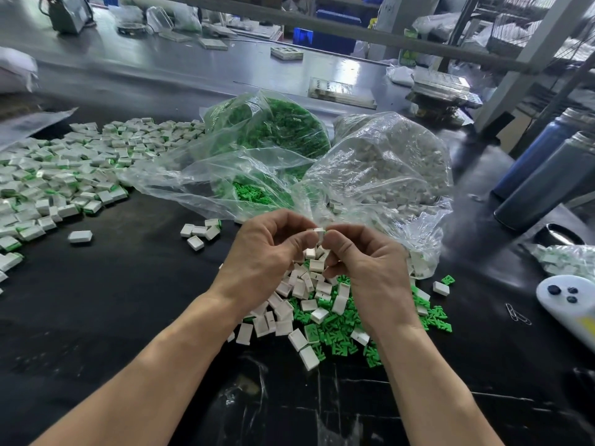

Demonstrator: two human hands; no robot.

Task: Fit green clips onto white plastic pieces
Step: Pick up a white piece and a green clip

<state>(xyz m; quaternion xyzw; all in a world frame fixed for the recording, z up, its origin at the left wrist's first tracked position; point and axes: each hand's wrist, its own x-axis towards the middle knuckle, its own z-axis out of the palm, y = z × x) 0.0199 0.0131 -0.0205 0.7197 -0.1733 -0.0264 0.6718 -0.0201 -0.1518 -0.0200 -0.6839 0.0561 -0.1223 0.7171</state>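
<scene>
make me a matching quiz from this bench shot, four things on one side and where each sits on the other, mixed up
Things:
1. bag of green clips
2. pile of finished pieces
3. paper clips
4. white piece being fitted

Places:
A. far left of the bench
B. pinched between the left hand and right hand
C. behind the hands, left of the bag of white pieces
D. on the mat to the right, near the white remote

Pairs: 1-C, 2-A, 3-D, 4-B
</scene>
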